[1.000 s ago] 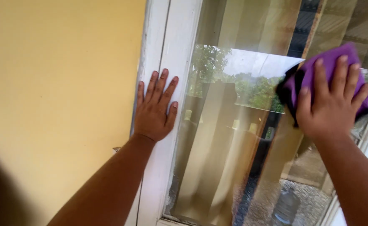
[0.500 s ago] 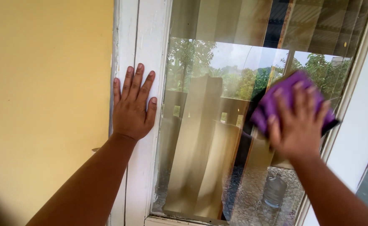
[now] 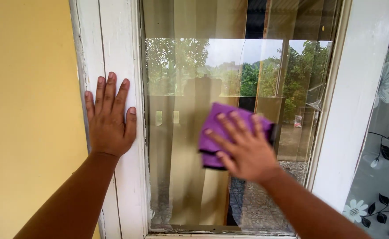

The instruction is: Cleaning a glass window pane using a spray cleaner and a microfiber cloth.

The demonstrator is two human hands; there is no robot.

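The person's right hand (image 3: 243, 148) lies spread over a folded purple cloth (image 3: 221, 132), fingers splayed and pressing it flat against the window pane (image 3: 185, 79) near the middle of the glass, a little below its mid-height. The left hand (image 3: 109, 117) is apart from it, open and flat on the white painted frame (image 3: 119, 44) at the pane's left edge, holding nothing; the yellow wall (image 3: 26, 110) runs beside it.

As for progress, the wiping looks to be in mid-course. The cloth sits at the centre of the pane, and the lower strip of glass near the bottom rail appears speckled or grimy, so that part probably has yet to be gone over. The upper glass shows reflections of trees and sky, and with so much glare it is hard to tell whether it is already clean.

The cloth is folded into a rough rectangle lying flat on the glass. Its long axis runs slightly tilted from horizontal, the upper left corner pointing toward the left frame, while the fingers on it point up and to the left.

A second white frame post (image 3: 358, 97) stands to the right, with a floral curtain (image 3: 387, 146) beyond it.
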